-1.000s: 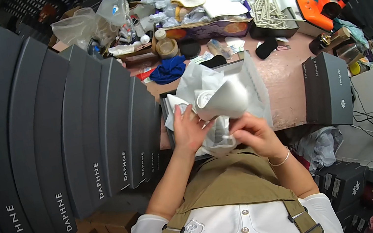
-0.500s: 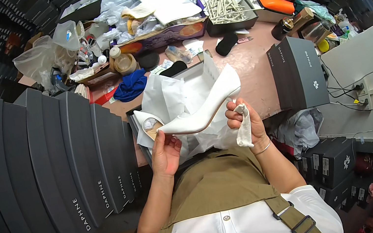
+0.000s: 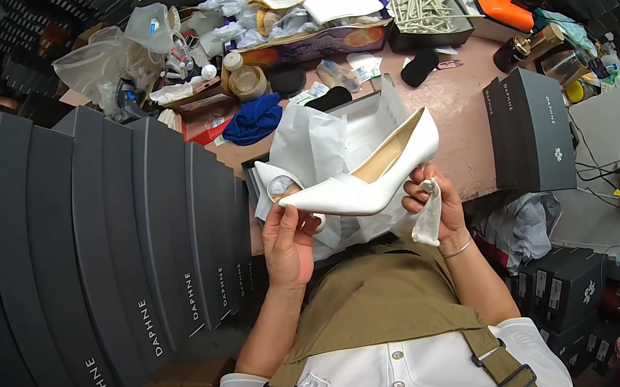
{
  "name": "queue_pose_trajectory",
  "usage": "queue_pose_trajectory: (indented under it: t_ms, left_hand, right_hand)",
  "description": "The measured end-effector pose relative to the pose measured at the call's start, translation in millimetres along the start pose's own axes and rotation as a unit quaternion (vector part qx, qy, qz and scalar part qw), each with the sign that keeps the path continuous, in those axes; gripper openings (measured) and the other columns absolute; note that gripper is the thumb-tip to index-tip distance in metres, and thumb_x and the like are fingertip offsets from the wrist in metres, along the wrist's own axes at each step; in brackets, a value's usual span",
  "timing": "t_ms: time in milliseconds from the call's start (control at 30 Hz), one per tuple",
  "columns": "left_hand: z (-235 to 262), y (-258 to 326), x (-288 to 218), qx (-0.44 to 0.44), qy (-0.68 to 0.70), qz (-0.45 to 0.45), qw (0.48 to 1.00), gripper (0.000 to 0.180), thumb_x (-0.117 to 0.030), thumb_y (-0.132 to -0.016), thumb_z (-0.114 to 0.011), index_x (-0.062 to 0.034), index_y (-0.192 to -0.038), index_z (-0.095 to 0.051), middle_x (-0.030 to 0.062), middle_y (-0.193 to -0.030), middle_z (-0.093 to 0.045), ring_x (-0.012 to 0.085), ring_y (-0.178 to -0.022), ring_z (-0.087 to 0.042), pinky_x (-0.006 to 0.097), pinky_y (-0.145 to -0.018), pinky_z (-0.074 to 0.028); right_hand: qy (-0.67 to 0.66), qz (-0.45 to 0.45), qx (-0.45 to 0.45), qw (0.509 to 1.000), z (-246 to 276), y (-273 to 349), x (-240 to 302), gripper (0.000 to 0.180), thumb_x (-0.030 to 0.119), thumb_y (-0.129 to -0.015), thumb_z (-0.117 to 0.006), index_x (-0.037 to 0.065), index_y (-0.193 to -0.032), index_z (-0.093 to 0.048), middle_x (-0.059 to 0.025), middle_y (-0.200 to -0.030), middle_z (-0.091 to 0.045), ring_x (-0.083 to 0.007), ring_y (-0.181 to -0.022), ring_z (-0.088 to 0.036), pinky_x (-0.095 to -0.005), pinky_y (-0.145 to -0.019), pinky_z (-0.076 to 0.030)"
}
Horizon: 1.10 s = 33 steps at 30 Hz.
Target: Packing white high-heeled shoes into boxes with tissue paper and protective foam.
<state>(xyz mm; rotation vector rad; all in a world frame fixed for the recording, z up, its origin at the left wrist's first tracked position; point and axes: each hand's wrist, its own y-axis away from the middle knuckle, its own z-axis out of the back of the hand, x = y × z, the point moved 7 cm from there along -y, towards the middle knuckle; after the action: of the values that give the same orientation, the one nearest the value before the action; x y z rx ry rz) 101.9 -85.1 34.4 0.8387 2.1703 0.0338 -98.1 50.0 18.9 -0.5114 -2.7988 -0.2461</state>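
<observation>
A white pointed high-heeled shoe [image 3: 351, 193] is held up between my hands, its opening and beige insole showing. My left hand [image 3: 288, 245] pinches the toe tip between thumb and fingers. At the heel end, my right hand [image 3: 440, 199] is closed round the heel, which its fingers partly hide. The same hand grips a white cloth [image 3: 426, 224] that hangs down from it. Below the held shoe, a second white shoe [image 3: 266, 173] with stuffing in its toe lies in an open box lined with white tissue paper [image 3: 306, 140].
Dark grey shoeboxes [image 3: 121, 251] stand in a long row at left; more boxes [image 3: 529, 130] stand at right. Farther back are a blue cloth [image 3: 253, 120], black pads [image 3: 419, 68], a box of white sticks [image 3: 422, 4] and an orange-and-black tool [image 3: 502, 2].
The held shoe has been rolled so that its opening and insole face up into view. Both hands keep their hold. The whole scene has shifted rightward in the picture.
</observation>
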Motion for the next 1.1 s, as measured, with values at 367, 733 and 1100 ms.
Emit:
queue_pose_trajectory:
  t_ms: [367, 733, 1100]
  left_hand:
    - [-9, 10, -25, 0.048, -0.082, -0.088, 0.992, 0.032, -0.020, -0.093, -0.061, -0.0039, -0.121, -0.058, 0.0089, -0.112, -0.063, 0.0165, -0.101, -0.061, 0.032, -0.085, -0.052]
    - [-17, -5, 67, -0.017, 0.250, 0.196, 0.948, 0.076, -0.062, -0.082, -0.051, -0.0126, -0.138, -0.040, 0.0130, -0.136, -0.046, 0.0315, -0.126, -0.042, 0.056, -0.105, -0.031]
    - [4, -76, 45, -0.154, 0.135, 0.095, 0.974, 0.083, -0.075, -0.084, -0.033, -0.0035, -0.120, -0.054, 0.0171, -0.106, -0.063, 0.0340, -0.093, -0.064, 0.048, -0.084, -0.053]
  right_hand:
    - [0.145, 0.007, -0.060, 0.988, 15, 8, -7, 0.012, 0.016, -0.088, -0.062, 0.005, -0.092, -0.056, -0.0081, -0.094, -0.062, -0.0187, -0.089, -0.061, -0.0393, -0.084, -0.051]
    - [0.599, -0.101, 0.141, 0.782, -55, 15, -30, 0.008, 0.010, -0.092, -0.056, 0.002, -0.091, -0.059, -0.0047, -0.093, -0.058, -0.0157, -0.088, -0.054, -0.0285, -0.080, -0.044]
    - [0.724, 0.206, -0.051, 0.657, -49, -146, 155, 0.008, 0.006, -0.091, -0.058, -0.001, -0.093, -0.061, -0.0010, -0.081, -0.061, -0.0068, -0.074, -0.054, -0.0219, -0.067, -0.045]
